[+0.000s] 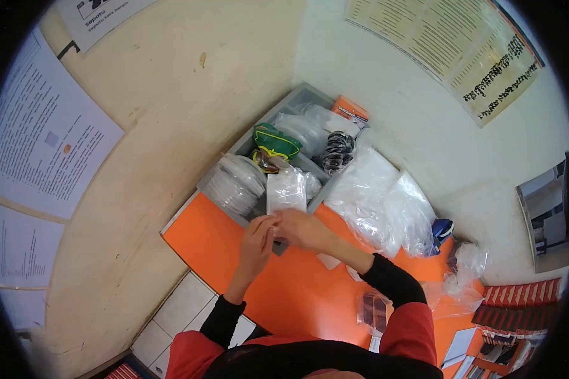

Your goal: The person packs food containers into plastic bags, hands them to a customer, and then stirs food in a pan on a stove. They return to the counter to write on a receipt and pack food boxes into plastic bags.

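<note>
My left hand and my right hand meet at the front edge of a grey divided tray. Their fingers are closed and pressed together at the tips; what they pinch is too small and covered to make out. Right beyond the fingertips is a white packet in clear plastic, its near end touching or just behind my fingers. To its left lie stacked clear plastic lids. Behind it sits a green pouch with yellow trim.
The tray also holds clear round plastic pieces, dark stacked items and an orange box. Clear plastic bags cover the orange table at right. A small compartment box lies near my right sleeve. Walls stand close behind.
</note>
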Motion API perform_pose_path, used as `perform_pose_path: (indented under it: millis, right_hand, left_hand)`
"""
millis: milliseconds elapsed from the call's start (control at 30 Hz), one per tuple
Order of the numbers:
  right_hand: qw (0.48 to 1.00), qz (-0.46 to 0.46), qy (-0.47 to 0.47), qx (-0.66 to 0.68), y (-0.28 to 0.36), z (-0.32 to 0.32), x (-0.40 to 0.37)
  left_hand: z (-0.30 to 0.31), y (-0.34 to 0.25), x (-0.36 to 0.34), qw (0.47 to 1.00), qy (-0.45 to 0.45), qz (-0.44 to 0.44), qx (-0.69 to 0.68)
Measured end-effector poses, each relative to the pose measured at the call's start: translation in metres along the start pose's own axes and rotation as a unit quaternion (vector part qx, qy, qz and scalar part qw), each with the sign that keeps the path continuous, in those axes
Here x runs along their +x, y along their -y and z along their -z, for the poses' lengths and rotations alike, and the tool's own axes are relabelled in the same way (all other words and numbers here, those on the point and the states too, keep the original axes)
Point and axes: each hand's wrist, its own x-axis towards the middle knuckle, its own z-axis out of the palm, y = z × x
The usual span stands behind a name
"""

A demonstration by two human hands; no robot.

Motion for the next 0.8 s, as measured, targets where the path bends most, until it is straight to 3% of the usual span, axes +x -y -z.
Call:
perform_pose_path:
  millis: [67, 133, 200, 300, 333, 433, 533, 600, 700, 767, 800]
  right_hand:
    - [0.991, -0.11, -0.077, -0.013, -0.03, 0.013, 0.003]
    - [0.935, -0.315, -0.163, 0.015, -0.072, 0.014, 0.006]
    - [0.951, -0.303, -0.064, 0.011, -0.102, 0.011, -0.002]
    - [0.971, -0.238, 0.018, -0.011, -0.1, 0.01, 0.002]
    - [0.977, -0.21, 0.035, -0.019, -0.093, 0.009, 0.005]
    - [0.957, -0.286, -0.015, -0.053, -0.099, 0.002, 0.004]
    - [0.914, -0.35, -0.194, 0.062, -0.088, 0.022, 0.013]
    - [0.896, -0.347, -0.247, 0.124, -0.087, 0.038, 0.012]
    - [0.885, -0.348, -0.263, 0.159, -0.092, 0.069, 0.008]
    - [0.895, -0.331, -0.262, 0.145, -0.1, 0.091, 0.002]
    - [0.879, -0.345, -0.254, 0.208, -0.097, 0.104, 0.002]
  left_hand:
    - [-0.009, 0.011, 0.002, 0.993, 0.08, 0.01, 0.092]
    - [-0.017, 0.025, -0.003, 0.973, 0.138, -0.011, 0.186]
    - [-0.026, 0.042, -0.003, 0.943, 0.165, -0.07, 0.28]
    - [-0.027, 0.053, -0.002, 0.877, 0.305, 0.022, 0.372]
    - [-0.029, 0.053, -0.003, 0.883, 0.282, 0.003, 0.376]
    - [-0.03, 0.046, 0.003, 0.904, 0.228, -0.022, 0.36]
    - [-0.031, 0.043, 0.006, 0.947, 0.202, 0.012, 0.25]
    - [-0.032, 0.038, 0.011, 0.974, 0.186, 0.017, 0.13]
    - [-0.041, 0.014, 0.027, 0.956, 0.126, -0.072, 0.254]
    - [-0.06, 0.023, 0.038, 0.937, 0.12, -0.068, 0.322]
    - [-0.069, 0.031, 0.044, 0.925, 0.115, -0.065, 0.356]
